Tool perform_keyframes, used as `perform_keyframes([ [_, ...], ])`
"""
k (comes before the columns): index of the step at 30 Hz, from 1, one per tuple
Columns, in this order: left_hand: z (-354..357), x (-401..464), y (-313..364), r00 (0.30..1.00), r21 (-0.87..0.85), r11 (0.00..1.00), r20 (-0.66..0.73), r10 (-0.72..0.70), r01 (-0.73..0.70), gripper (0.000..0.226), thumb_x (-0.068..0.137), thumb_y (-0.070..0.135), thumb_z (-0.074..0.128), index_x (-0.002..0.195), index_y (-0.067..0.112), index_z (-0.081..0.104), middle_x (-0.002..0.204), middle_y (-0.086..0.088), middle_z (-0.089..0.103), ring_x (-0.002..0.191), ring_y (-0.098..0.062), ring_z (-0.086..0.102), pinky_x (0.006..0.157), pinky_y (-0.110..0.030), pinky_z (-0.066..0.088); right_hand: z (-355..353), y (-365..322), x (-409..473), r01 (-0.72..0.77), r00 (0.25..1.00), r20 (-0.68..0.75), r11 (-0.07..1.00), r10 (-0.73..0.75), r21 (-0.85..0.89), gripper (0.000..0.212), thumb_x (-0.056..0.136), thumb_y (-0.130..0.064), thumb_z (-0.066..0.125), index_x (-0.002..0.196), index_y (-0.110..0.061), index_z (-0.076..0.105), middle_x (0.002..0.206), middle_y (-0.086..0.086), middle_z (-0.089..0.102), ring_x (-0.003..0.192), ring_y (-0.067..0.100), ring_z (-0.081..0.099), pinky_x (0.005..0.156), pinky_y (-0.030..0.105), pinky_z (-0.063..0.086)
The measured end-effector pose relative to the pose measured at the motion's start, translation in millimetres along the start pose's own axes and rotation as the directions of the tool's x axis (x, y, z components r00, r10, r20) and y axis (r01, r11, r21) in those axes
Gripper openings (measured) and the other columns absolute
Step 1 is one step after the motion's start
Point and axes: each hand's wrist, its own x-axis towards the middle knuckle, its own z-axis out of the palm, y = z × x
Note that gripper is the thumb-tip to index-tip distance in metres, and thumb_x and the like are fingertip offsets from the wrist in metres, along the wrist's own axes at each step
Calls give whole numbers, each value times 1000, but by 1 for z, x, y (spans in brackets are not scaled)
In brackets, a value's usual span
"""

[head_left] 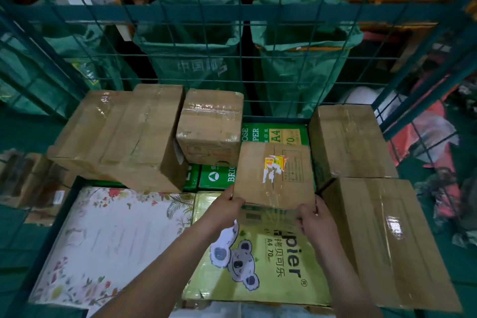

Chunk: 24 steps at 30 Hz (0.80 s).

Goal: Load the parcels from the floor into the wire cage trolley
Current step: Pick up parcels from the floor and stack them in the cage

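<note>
I look down into the green wire cage trolley [242,11], which holds several parcels. A small brown cardboard box [276,175] with a torn yellow and red sticker sits in the middle, on top of green A4 paper boxes [278,134]. My left hand [229,205] grips its near left corner. My right hand [313,219] grips its near right corner. Just below the box lies a yellow-green paper carton with a koala picture [258,261].
A big taped box [124,134] and a smaller one [211,126] stand at the back left. Two long brown boxes [348,139] [387,237] fill the right side. A floral white package [108,240] lies front left. Green sacks [304,59] hang behind the mesh.
</note>
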Motion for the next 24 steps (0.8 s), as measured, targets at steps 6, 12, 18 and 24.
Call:
perform_keyframes([
  [6, 10, 22, 5, 1000, -11, 1000, 17, -10, 10, 46, 104, 17, 46, 147, 33, 40, 111, 7, 62, 89, -27, 62, 84, -37, 57, -9, 3, 10, -19, 1000, -8, 999, 19, -51, 40, 87, -34, 58, 126, -34, 48, 109, -3, 69, 93, 23, 71, 84, 51, 59],
  [12, -30, 19, -37, 983, -145, 984, -133, -123, 104, 50, 101, 3, 46, 146, 23, 45, 106, -12, 66, 90, -35, 67, 85, -43, 59, 43, 12, -2, -48, 990, 128, 991, 64, -124, 50, 76, -50, 56, 122, -37, 42, 119, 2, 64, 92, 23, 70, 83, 49, 59],
  [18, -108, 28, -60, 928, -313, 950, -355, -110, -7, 57, 99, -3, 45, 150, 23, 42, 128, -17, 63, 92, -28, 63, 72, -32, 56, 135, -27, 11, 28, 939, 343, 991, 19, -129, 54, 87, -33, 57, 136, -34, 34, 127, 4, 56, 104, 27, 63, 90, 46, 55],
  [24, -126, 45, -89, 893, -386, 920, -436, -109, -76, 47, 90, 10, 60, 137, 8, 56, 115, -17, 71, 88, -24, 65, 74, -36, 51, 177, -17, 11, 81, 931, 363, 991, -37, -107, 58, 95, -17, 48, 151, -30, 37, 140, 1, 56, 116, 23, 59, 92, 37, 52],
])
